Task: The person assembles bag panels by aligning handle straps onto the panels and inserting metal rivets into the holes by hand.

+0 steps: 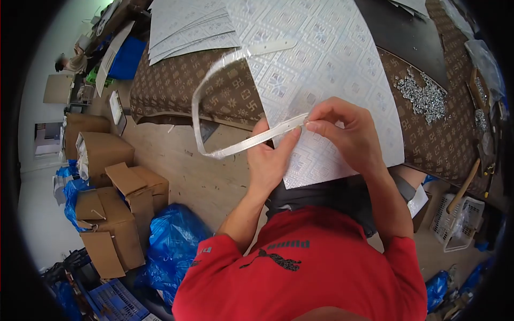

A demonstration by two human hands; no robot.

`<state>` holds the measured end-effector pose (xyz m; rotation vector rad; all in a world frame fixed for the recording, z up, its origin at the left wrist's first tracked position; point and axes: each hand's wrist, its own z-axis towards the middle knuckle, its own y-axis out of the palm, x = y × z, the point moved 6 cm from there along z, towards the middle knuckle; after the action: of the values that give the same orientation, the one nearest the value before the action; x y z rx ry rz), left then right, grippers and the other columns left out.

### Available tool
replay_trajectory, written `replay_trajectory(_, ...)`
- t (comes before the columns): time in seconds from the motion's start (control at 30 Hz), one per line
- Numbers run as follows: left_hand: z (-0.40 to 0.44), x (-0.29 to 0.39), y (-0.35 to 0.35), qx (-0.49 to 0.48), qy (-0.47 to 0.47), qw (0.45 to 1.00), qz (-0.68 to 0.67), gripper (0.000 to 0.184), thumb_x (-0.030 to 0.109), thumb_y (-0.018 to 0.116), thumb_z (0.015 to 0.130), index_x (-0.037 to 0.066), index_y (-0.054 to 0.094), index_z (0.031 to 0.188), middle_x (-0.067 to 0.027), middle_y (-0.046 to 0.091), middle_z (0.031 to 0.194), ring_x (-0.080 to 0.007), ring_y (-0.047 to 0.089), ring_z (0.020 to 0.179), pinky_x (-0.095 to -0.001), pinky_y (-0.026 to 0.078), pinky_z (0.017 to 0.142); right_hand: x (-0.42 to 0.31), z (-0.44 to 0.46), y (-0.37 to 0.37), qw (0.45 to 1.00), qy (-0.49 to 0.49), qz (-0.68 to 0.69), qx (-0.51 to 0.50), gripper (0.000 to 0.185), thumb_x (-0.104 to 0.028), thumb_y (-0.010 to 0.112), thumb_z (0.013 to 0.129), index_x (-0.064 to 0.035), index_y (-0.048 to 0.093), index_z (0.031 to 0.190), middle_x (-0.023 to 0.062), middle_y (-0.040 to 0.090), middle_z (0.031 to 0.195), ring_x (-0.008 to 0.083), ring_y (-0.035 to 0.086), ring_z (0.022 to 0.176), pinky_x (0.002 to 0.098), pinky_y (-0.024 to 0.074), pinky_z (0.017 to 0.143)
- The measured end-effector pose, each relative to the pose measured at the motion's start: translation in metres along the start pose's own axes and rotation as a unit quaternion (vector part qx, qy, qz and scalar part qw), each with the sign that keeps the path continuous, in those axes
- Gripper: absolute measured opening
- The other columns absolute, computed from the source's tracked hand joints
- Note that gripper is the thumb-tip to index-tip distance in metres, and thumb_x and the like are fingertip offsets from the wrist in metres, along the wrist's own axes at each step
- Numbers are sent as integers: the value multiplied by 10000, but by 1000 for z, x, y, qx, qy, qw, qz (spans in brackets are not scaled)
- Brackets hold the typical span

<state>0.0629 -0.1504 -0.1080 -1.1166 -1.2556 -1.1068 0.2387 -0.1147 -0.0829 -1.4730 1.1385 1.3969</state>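
Note:
A narrow white belt (243,144) curves out to the left in a loop. Its far end, with small holes in it, rests on a patterned silvery sheet (332,43). Clear plastic film seems to cover part of the strap. My left hand (267,163) is closed around the belt near its close end, the thumb on top. My right hand (348,131) pinches the tip of that end between thumb and fingers. Whatever small part sits between those fingertips is hidden. Below both hands, the sheet hangs over my lap.
A brown patterned cloth (193,88) covers the table. A pile of small shiny metal pieces (423,96) lies at right, near a wooden-handled tool (463,187) and a white plastic basket (455,222). Cardboard boxes (107,224) and a blue bag (174,241) stand left. Another person (72,63) is far back.

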Motion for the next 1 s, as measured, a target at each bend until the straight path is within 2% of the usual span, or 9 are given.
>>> replay_trajectory(0.1,-2,10,2,2,34,999,20,260,83,774,914,-19,685,1136,-72,735,1033,-123,644,949,-286,518,846,-16,-1,10,981,-137,-137,30,117,-18,797,824,-32,717,908,1,621,946,111,568,819,261,465,735)
replay_trajectory(0.2,-4,17,5,0,58,992,110,238,99,780,911,-7,673,1095,-70,731,963,-112,629,872,-292,519,773,-17,0,13,977,-142,-155,41,127,-7,801,799,-37,721,894,7,583,943,119,558,835,264,461,735)
replay_trajectory(0.5,-5,22,7,1,88,978,190,177,85,782,895,1,653,982,-114,667,820,-127,592,752,-328,485,650,-13,2,9,989,-97,-104,47,164,34,800,755,-44,692,850,13,522,920,134,519,800,268,449,732)
replay_trajectory(0.63,-2,24,10,-20,132,960,246,179,76,795,878,9,646,949,-136,637,787,-133,574,698,-343,465,604,-10,2,12,989,-41,-111,84,205,48,799,739,-40,650,849,23,523,918,141,514,790,271,448,733)
replay_trajectory(0.77,0,29,10,-43,230,943,236,179,83,807,881,10,658,951,-107,661,803,-116,569,697,-344,460,594,-8,3,10,986,-60,-132,84,232,51,795,737,-30,612,854,31,531,919,148,530,799,277,461,734)
replay_trajectory(0.83,1,11,5,-24,103,979,176,192,89,814,888,15,669,988,-65,696,884,-109,597,780,-315,491,669,-2,6,8,984,-101,-128,69,216,43,795,753,-30,630,872,33,535,920,149,537,794,277,467,731)
replay_trajectory(0.87,1,9,4,-6,91,987,130,207,90,815,890,18,669,1018,-50,696,931,-110,604,825,-304,500,722,-6,4,5,982,-140,-120,39,200,34,795,769,-30,648,889,35,540,921,149,544,789,278,473,728)
replay_trajectory(0.93,7,-2,-13,18,48,996,74,255,66,812,889,24,655,1086,-47,691,1023,-121,617,920,-288,508,855,-19,-1,-16,984,-113,-122,70,178,13,788,800,-32,669,924,40,565,927,152,565,793,276,482,730)
replay_trajectory(1.0,22,-4,-40,49,22,998,18,214,45,752,933,5,649,1117,-54,691,1036,-117,622,928,-288,505,855,-25,-14,-48,985,-94,-115,83,159,-8,780,830,-34,690,959,46,589,934,155,587,797,275,492,732)
